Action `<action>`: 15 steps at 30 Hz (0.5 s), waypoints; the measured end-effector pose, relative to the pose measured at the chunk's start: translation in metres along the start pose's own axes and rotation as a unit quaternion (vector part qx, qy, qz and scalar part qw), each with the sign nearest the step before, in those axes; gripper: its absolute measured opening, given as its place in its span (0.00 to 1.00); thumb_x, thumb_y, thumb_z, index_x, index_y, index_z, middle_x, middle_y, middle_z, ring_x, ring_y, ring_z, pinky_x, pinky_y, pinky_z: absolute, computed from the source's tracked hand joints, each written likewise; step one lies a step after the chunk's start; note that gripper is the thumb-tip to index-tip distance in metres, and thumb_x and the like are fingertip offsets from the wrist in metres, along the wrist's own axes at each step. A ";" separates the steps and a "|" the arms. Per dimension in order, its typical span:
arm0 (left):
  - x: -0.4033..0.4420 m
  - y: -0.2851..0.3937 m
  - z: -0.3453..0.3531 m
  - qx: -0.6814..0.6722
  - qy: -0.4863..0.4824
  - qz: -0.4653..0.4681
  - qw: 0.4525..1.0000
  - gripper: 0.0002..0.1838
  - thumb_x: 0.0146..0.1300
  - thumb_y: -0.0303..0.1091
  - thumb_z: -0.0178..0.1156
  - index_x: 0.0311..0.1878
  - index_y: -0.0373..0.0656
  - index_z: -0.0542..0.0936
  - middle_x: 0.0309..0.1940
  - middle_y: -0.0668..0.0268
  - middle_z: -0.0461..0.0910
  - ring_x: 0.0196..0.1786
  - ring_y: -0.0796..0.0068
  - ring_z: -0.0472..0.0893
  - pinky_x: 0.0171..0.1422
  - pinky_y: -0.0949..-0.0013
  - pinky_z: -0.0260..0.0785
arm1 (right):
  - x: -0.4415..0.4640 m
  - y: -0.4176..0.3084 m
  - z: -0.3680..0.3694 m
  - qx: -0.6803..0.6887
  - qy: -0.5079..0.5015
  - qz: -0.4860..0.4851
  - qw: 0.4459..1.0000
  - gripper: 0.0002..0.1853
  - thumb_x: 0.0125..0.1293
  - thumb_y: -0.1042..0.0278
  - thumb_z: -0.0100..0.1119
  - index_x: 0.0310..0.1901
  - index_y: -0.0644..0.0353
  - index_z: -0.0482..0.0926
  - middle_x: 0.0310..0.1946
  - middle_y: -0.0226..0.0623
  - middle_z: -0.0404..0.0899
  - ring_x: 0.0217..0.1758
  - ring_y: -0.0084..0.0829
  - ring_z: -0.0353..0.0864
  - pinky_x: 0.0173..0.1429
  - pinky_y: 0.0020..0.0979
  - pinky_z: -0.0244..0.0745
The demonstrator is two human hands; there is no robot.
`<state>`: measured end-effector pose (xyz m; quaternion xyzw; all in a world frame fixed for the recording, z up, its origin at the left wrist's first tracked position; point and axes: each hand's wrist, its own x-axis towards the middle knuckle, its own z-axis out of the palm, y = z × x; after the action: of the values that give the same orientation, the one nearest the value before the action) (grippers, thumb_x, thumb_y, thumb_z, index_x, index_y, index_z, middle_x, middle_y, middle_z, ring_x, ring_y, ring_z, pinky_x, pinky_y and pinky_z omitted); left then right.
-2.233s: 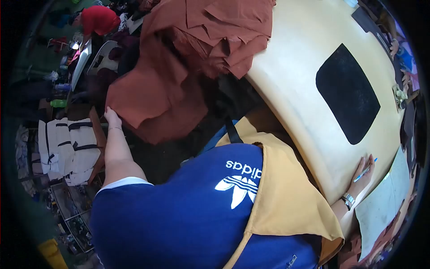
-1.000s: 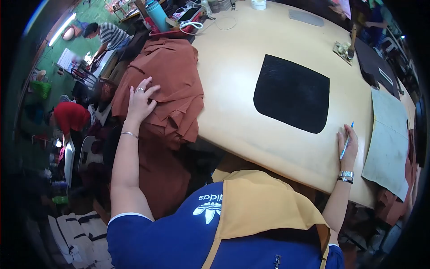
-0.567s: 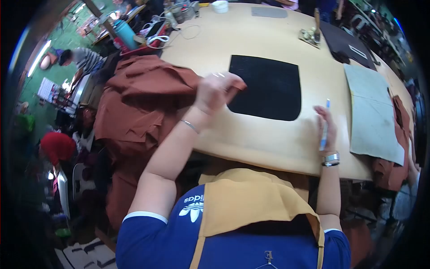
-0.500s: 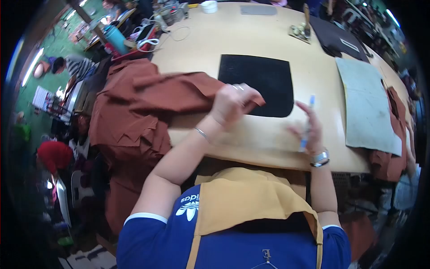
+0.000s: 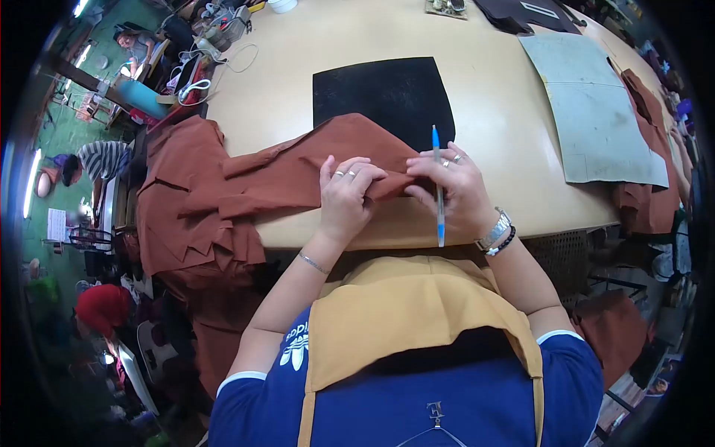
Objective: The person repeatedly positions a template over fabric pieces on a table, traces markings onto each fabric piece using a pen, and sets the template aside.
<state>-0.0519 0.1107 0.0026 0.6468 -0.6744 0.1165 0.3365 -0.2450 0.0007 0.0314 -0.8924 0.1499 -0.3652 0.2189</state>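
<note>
A large sheet of reddish-brown leather [image 5: 275, 175] stretches from the table's left edge to the middle, its near end gathered between my hands. My left hand [image 5: 347, 197] has its fingers closed on the near edge of this sheet. Close by on the right, my right hand [image 5: 458, 190] pinches the sheet's right end with thumb and fingertips. A clear pen with blue ends [image 5: 439, 186] sticks out between the fingers of that same hand, nearly upright. Just beyond the hands lies a black panel with rounded corners [image 5: 380, 97], its near left part covered by the leather.
A pale grey-green sheet [image 5: 596, 112] lies on the table [image 5: 506, 149] at right, over more brown leather [image 5: 648, 156]. Dark material [image 5: 514, 15] sits at the far right. A red tray [image 5: 179, 104] with cables stands at the left edge. Other people are at the left.
My left hand has drawn back toward me and left with the leather. My right hand, pen still in it, has come left and taken hold of the leather's end. The view has shifted.
</note>
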 end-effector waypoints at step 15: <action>0.057 0.003 -0.157 -0.303 -0.101 -0.156 0.935 0.10 0.59 0.24 0.67 0.43 0.33 0.80 0.34 0.68 0.84 0.38 0.82 0.81 0.42 0.76 0.74 | 0.049 -0.025 -0.154 0.018 0.119 -0.013 0.993 0.04 0.66 0.77 0.62 0.42 0.62 0.82 0.32 0.28 0.82 0.36 0.15 0.78 0.42 0.20 0.73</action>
<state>-0.0033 0.1589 0.1548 0.6198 -0.5986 -0.2136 0.4603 -0.3185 -0.0422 0.1707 -0.8406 0.1569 -0.4737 0.2105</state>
